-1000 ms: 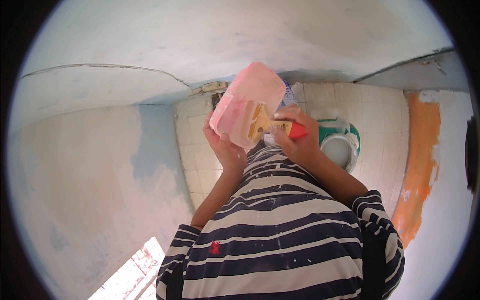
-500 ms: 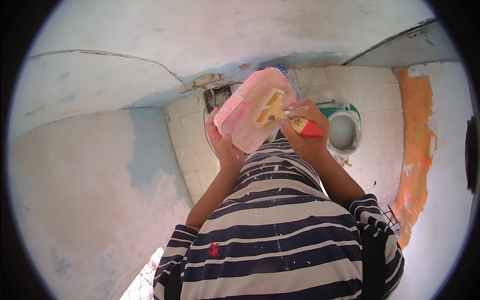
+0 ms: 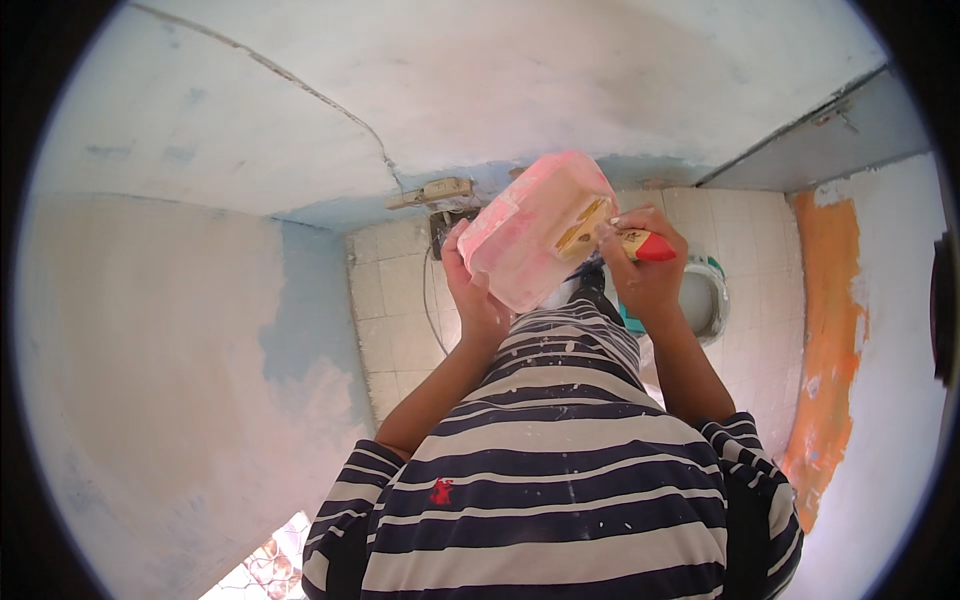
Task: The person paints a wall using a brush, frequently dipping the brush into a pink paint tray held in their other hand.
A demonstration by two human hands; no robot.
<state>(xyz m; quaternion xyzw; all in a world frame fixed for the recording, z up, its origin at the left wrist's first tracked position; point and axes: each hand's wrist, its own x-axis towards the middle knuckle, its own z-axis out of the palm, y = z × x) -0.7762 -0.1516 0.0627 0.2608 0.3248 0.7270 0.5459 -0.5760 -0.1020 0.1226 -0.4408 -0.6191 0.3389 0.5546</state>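
The left hand (image 3: 478, 300) holds a pink tub (image 3: 535, 228) from below and behind, fingers wrapped around its lower left corner — the grip is clenched on the tub. The tub is raised in front of the chest, tilted with its open side turned to the right, above the tiled floor (image 3: 395, 320). The right hand (image 3: 648, 262) is closed around a brush (image 3: 625, 240) with a red and yellow handle; the handle end juts out to the right of the fist, and the bristle end sits at the tub's open mouth, touching its rim. Whether the bristles reach deep inside cannot be told. Both forearms rise from a dark and white striped shirt (image 3: 540, 480). Behind the right hand, on the floor, lies a white squat toilet (image 3: 705, 300). The pale blue wall (image 3: 480, 90) curves overhead, and the right-hand wall carries an orange streak (image 3: 830, 330).
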